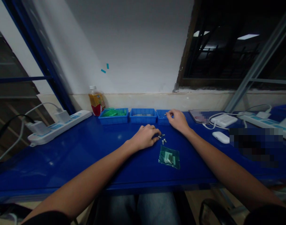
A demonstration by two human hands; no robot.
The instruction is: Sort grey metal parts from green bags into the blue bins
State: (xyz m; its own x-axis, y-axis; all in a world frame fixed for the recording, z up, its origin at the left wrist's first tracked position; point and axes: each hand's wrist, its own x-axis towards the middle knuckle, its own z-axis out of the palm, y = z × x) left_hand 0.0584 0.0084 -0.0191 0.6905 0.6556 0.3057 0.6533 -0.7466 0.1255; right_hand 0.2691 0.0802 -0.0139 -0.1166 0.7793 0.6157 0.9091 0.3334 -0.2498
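My left hand (146, 137) rests low over the table, fingers curled, with a small screw (159, 137) at the thumb and index fingertips. Right beside those fingertips lie several loose silvery screws (163, 141). My right hand (178, 120) reaches over the right-hand blue bin (160, 120), thumb and index finger pinched on a small screw-like piece (165, 114). Part of that bin is hidden behind this hand. Closer to me lies a clear greenish plastic bag (175, 154) with small metal parts and a pale label inside.
A middle blue bin (143, 119) holds metal parts; the left bin (113, 120) holds green plastic bags. A drink bottle (96, 101) stands at the wall. Power strips (63, 126) lie at both sides. A phone (199, 116) and white earbud case (220, 137) are at right.
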